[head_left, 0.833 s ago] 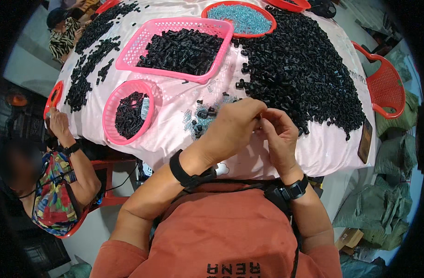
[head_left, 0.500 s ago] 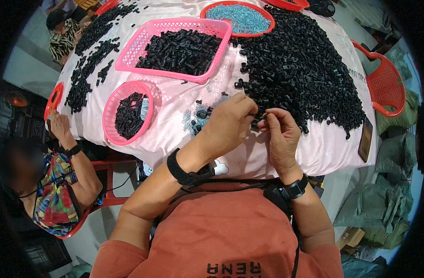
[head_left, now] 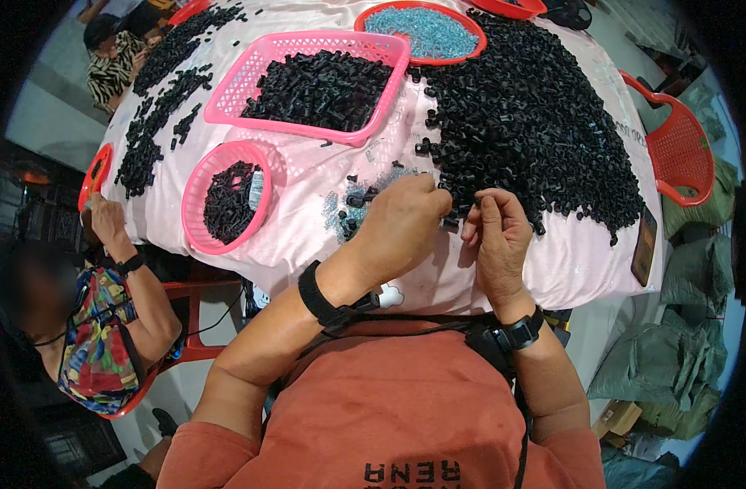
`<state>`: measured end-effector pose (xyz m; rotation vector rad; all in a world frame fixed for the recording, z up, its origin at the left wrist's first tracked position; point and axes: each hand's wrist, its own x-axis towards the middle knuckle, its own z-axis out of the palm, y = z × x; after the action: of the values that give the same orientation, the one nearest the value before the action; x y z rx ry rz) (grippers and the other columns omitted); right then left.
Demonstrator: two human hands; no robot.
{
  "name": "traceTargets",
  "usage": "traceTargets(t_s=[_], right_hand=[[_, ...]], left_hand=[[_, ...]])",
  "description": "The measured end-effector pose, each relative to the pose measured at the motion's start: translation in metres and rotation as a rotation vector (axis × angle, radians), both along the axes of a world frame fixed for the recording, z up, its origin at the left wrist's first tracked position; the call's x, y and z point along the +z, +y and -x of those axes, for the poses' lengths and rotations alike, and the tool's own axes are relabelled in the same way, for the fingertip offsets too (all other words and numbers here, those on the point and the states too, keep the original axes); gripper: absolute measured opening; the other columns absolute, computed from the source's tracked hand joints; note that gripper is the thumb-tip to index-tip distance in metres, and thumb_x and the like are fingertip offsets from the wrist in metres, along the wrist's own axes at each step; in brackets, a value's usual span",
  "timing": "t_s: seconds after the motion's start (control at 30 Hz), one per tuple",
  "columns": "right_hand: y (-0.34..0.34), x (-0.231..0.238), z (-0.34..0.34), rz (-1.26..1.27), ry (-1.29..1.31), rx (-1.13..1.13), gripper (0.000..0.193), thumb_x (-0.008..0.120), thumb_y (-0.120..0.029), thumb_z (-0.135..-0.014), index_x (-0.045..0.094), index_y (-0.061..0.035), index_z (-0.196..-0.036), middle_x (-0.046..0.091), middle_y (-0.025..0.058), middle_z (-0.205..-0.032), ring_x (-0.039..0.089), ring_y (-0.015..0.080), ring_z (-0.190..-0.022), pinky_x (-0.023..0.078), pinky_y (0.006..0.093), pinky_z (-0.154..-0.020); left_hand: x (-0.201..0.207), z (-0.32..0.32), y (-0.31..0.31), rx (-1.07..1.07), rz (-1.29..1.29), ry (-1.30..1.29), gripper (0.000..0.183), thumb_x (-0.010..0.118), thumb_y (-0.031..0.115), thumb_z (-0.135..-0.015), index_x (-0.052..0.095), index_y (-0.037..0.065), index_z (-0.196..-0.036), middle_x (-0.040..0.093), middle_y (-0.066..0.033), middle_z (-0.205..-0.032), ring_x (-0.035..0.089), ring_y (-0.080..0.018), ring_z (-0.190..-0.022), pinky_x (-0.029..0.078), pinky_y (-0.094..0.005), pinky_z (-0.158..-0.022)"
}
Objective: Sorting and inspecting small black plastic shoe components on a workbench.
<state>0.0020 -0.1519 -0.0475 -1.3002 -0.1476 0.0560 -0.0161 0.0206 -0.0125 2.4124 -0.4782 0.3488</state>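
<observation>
Black pieces (head_left: 544, 122), hands (head_left: 405, 218) (head_left: 501, 240) farther apart than before, grip unclear

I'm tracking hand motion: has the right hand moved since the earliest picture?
Yes: the right hand has shifted slightly rightward, toward the dark phone-like slab, which lies in the same place.

On the table (head_left: 585, 273) — pile (head_left: 536, 122) right, large basket (head_left: 224, 99) left, small basket (head_left: 192, 197) nearer

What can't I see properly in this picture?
Head view: whatever the left hand might hold, hidden behind its own curled grip.
Head view: whether the right hand pinches a piece, too small against the black pieces behind.
Head view: the rest of the rightmost red tray, cut off by the top edge.
</observation>
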Motion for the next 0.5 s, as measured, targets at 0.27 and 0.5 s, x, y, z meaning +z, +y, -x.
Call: traceTargets(t_s=[0.27, 0.5], right_hand=[[-0.002, -0.003, -0.001, -0.019, 0.035, -0.008, 0.013, 0.056, -0.014, -0.103, 0.061, -0.0036, -0.109, 0.063, 0.0022, -0.082, 0.059, 0.0055, -0.062, 0.045, 0.0167, -0.051], [0.0, -0.001, 0.0, -0.025, 0.006, -0.011, 0.017, 0.055, -0.011, -0.103, 0.064, -0.0029, -0.115, 0.064, 0.0023, -0.087, 0.059, 0.0047, -0.068, 0.046, 0.0162, -0.055]], left_hand=[[-0.011, -0.004, -0.013, -0.065, -0.062, -0.048, 0.005, 0.067, 0.004, -0.076, 0.064, 0.003, -0.08, 0.058, -0.0139, -0.082, 0.058, -0.0359, -0.081, 0.048, -0.0453, -0.07], [-0.013, -0.002, -0.015, -0.021, -0.054, -0.089, 0.009, 0.065, 0.003, -0.077, 0.061, 0.002, -0.085, 0.057, -0.0153, -0.083, 0.058, -0.0372, -0.083, 0.047, -0.0479, -0.072]])
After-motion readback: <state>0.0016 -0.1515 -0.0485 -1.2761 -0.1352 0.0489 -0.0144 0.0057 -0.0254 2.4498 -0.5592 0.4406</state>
